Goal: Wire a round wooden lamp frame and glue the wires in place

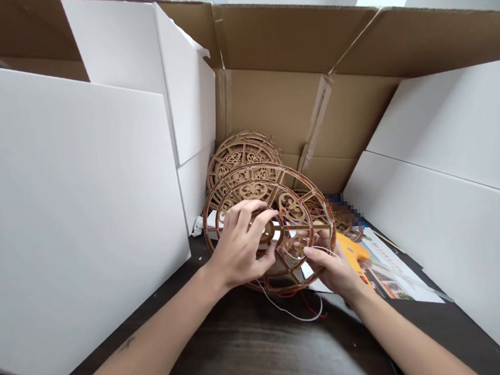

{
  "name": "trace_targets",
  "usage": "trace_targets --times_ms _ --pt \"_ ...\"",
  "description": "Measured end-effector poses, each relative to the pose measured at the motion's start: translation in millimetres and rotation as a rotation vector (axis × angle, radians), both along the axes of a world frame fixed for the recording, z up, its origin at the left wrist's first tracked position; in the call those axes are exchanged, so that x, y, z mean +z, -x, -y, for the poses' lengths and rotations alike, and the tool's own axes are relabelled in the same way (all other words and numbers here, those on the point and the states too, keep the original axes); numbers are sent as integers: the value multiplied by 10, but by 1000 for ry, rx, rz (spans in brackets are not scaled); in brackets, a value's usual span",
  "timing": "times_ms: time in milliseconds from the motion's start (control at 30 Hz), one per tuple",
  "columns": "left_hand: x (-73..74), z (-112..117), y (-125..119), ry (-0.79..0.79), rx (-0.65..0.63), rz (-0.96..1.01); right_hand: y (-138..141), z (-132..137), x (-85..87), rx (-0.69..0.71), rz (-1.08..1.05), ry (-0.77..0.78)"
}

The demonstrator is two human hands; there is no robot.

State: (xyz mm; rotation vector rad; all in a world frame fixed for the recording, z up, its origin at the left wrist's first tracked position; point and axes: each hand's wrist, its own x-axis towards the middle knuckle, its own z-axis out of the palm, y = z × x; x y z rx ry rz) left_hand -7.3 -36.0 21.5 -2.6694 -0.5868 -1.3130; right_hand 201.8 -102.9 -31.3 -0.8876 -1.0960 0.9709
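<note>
1. Left edge of desk (247,357): white panel (75,185) stands along it.
2. Far edge, left of centre: stack of round openwork pieces (241,144) in front of the cardboard (269,104). Cannot tell whether these are finished or waiting.
3. Left hand (246,240): curled over the frame's left side, thumb and fingertips gripping the central ring (276,232).
4. Round frame (297,227): held tilted over the desk, between far and near edges. Done, by appearance: outer and inner rims joined by spokes; reddish strip along the rims; scrollwork (292,206) visible at upper right. Lower sectors look open; the stack behind confuses the upper left. Judged assembled in the main, with work now at the centre.
5. White wire (304,320) and red wire (307,304): hanging below the frame toward the near edge, red end loose. Judgement: wiring is the part left over; cannot tell what is connected at the ring.
6. Right hand (336,270): clamped on the frame's right rim, thumb in front, fingers behind; a white strand loops by the thumb.
7. Toward the right edge: orange tool (352,251), probably a glue gun, partly hidden and out of both hands. Beside it, printed sheet (392,268).
</note>
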Motion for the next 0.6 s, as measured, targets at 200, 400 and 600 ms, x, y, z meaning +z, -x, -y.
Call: trace_targets --times_ms 200,400,600 --pt "-15 40 -25 -27 32 6 0 -18 28 58 -40 30" --pt "-12 63 -29 -26 56 15 5 3 44 63 -49 48" --pt "6 94 -42 -16 99 37 17 11 58 53 -42 64"
